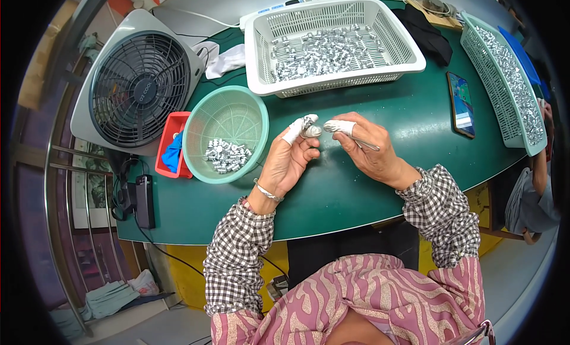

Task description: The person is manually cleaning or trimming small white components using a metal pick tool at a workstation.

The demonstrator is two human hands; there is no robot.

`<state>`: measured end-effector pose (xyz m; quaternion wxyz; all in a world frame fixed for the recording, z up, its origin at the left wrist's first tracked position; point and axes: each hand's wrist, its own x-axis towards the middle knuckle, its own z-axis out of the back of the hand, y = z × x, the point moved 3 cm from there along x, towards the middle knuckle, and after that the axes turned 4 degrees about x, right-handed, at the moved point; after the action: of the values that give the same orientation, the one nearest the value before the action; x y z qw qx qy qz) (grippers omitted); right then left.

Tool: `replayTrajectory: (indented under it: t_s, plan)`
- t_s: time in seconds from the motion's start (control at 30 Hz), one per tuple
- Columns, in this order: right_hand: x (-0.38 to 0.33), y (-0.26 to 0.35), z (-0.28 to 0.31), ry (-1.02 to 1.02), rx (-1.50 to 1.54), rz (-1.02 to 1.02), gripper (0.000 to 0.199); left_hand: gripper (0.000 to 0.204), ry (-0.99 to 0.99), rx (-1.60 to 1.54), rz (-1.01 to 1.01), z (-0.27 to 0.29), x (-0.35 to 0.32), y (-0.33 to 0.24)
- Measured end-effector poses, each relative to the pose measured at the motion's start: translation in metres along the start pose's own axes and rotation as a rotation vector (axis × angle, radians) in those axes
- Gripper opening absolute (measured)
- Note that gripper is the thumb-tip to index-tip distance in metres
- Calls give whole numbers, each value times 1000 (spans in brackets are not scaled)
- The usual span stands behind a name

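My left hand (286,161) is raised over the green table, its thumb and forefinger in white finger covers. Those two tips are pinched together; whatever small thing lies between them is too hidden to name. Facing it a short gap away, my right hand (371,149) is closed around a thin metal tool (367,145), whose end sticks out below the fingers. White covers wrap fingers of this hand too. Left of my hands, a round green basket (225,99) holds a small heap of silvery metal fittings (227,157).
A white basket (338,78) of metal fittings stands at the back, a green basket (496,87) of them at the far right. The phone (461,105) lies before it. At left are a fan (139,87) and a red box (160,165). Another person's arm (539,173) shows at right.
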<state>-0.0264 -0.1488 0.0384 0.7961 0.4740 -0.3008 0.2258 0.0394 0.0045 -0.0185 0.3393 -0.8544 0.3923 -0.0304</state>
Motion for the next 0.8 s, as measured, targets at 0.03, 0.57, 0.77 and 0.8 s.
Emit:
replayTrajectory:
  t_s: [0.03, 0.57, 0.77, 0.8]
  plan:
    - [0, 0, 0, 0, 0, -3, 14, 31, -1, -1, 2, 2, 1, 1]
    - [-2, -1, -3, 51, -6, -16, 17, 28, -30, 4, 12, 2, 0, 2]
    - [-4, -1, -5, 80, -63, 19, 15, 28, -34, 144, -64, -10, -5, -3]
    - [-4, 0, -5, 87, -57, 17, 15, 28, -41, 178, -76, -11, -6, -4]
